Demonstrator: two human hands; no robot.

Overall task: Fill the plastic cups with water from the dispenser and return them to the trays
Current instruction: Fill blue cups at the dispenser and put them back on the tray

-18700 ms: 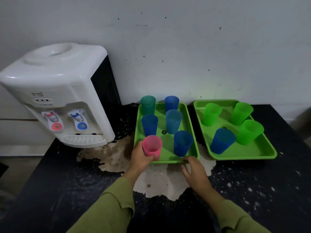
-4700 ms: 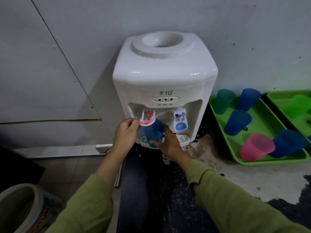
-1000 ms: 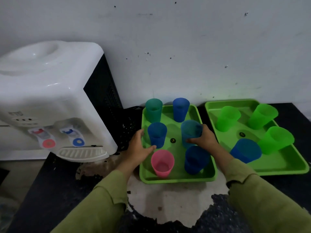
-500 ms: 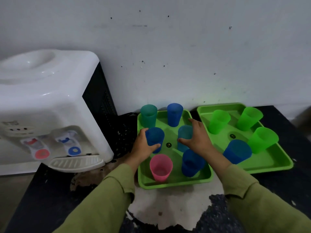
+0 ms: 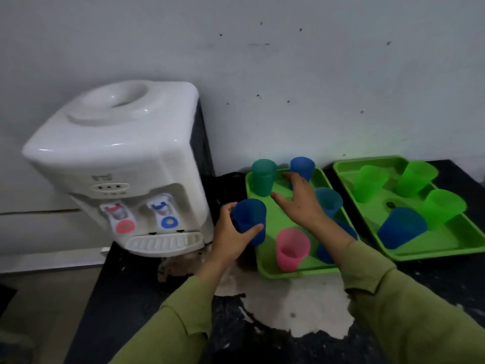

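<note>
My left hand (image 5: pixel 231 232) grips a dark blue cup (image 5: pixel 250 219) lifted at the left edge of the near green tray (image 5: pixel 296 273). My right hand (image 5: pixel 301 199) hovers open over that tray, fingers spread, holding nothing. In this tray stand a teal cup (image 5: pixel 263 176), a blue cup (image 5: pixel 302 165) at the back, a lighter blue cup (image 5: pixel 329 200), a pink cup (image 5: pixel 292 248) and another blue cup (image 5: pixel 325 253) partly hidden by my right sleeve. The white dispenser (image 5: pixel 118 158) stands to the left, with a red tap (image 5: pixel 119 218) and a blue tap (image 5: pixel 164 212).
A second green tray (image 5: pixel 441 252) on the right holds three light green cups (image 5: pixel 370 182) and one blue cup (image 5: pixel 401 227). The black counter (image 5: pixel 446 279) has a worn pale patch (image 5: pixel 294 306) in front of the trays. A wall runs behind everything.
My left hand has closed on the blue cup and lifted it leftward out of the tray toward the dispenser. My right hand has let go of the lighter blue cup and spread open above the tray.
</note>
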